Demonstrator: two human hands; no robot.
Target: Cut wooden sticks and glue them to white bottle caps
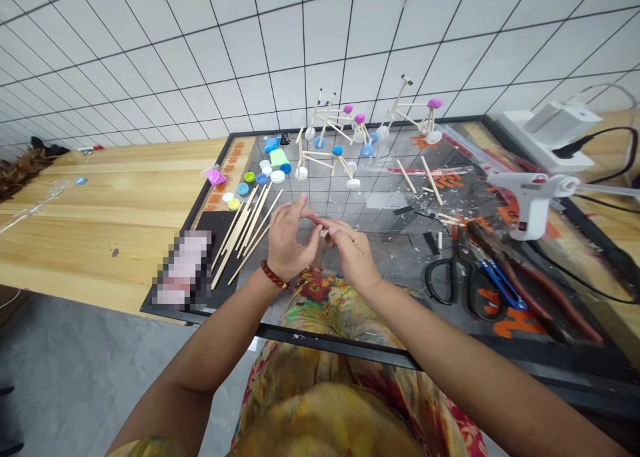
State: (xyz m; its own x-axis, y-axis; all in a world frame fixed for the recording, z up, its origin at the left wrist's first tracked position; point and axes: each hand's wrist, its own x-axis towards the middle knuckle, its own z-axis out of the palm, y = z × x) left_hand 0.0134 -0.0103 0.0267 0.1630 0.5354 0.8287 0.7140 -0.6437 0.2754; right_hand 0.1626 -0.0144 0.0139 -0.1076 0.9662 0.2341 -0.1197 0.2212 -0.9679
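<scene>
Over the middle of the dark glass board, my left hand [290,237] and my right hand [355,250] meet at the fingertips. Between them is a small pale wooden piece [324,232], mostly hidden by the fingers; it looks like short stick ends. Thumb and forefinger of each hand pinch it, while the other left fingers are raised. Beside my left hand lies a bundle of thin wooden sticks [245,234]. Behind the hands stand little bicycle models made of sticks, the nearest model [320,158] with a blue seat and white wheels.
On the right lie a white glue gun [533,197], black-handled scissors [453,280], red-handled pliers [555,290] and a power strip [545,140]. Cut sticks [431,180] lie nearer the middle. Coloured clay tubs [277,176] sit back left; a blurred-out object [183,267] lies front left.
</scene>
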